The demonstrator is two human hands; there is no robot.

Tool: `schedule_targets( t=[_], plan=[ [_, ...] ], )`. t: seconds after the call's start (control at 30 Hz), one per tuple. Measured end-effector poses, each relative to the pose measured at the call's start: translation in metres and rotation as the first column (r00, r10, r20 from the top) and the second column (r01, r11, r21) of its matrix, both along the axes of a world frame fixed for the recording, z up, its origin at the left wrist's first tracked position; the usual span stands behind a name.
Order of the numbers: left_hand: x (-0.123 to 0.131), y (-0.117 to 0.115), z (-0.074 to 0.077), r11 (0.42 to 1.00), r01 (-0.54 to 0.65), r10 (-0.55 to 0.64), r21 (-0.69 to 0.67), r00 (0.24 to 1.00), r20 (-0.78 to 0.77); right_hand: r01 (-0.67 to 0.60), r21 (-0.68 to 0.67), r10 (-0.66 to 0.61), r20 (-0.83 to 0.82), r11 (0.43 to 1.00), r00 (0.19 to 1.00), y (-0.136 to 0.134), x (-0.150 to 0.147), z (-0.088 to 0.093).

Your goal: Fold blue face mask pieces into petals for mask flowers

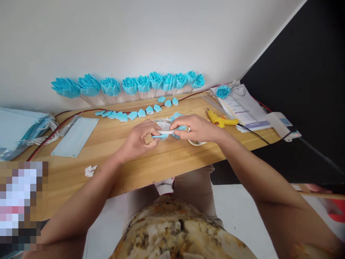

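Both my hands are over the middle of the wooden table, around a roll of white tape (165, 126) with print on its inner ring. My left hand (141, 136) has its fingers curled on the roll's left side; a small light-blue cut piece (161, 136) shows just under the roll by these fingers. On the right side, my right hand (192, 126) pinches the roll's near edge between thumb and fingers. Blue pieces (176, 116) lie behind and beneath the right hand. A second tape roll (198, 143) rests on the table, partly hidden below that hand.
Blue flowers on sticks (107, 86) lean along the wall. Several blue petals (132, 115) form a row before them. A yellow glue gun (221, 119) and papers (242, 108) lie right; a flat mask (75, 136), mask stack (21, 129) and white scraps (90, 171) left.
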State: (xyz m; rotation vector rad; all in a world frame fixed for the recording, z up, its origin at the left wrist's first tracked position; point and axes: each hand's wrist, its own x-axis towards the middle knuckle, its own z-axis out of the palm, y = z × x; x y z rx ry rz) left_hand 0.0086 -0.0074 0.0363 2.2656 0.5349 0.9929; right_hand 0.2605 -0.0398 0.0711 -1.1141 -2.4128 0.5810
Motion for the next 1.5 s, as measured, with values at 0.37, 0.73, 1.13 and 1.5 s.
schedule_targets(
  t=[0.37, 0.73, 1.13, 1.5],
  plan=[
    [0.001, -0.001, 0.000, 0.999, 0.000, -0.001, 0.037, 1.000, 0.013, 0.029, 0.023, -0.028, -0.063, 0.999, 0.998, -0.001, 0.001, -0.008],
    [0.002, -0.002, 0.001, 0.999, -0.034, 0.035, 0.026, 0.999, -0.041, 0.015, 0.082, -0.010, -0.064, 0.997, 0.998, 0.006, 0.002, -0.016],
    [0.003, -0.002, -0.001, 0.998, -0.067, 0.066, -0.012, 0.996, -0.057, 0.003, 0.063, 0.004, -0.112, 0.998, 0.994, 0.008, 0.001, -0.018],
    [0.004, -0.001, -0.003, 0.998, -0.055, 0.057, 0.037, 0.997, -0.059, 0.014, 0.091, -0.004, -0.117, 0.996, 0.993, 0.009, -0.002, -0.020]
  ],
)
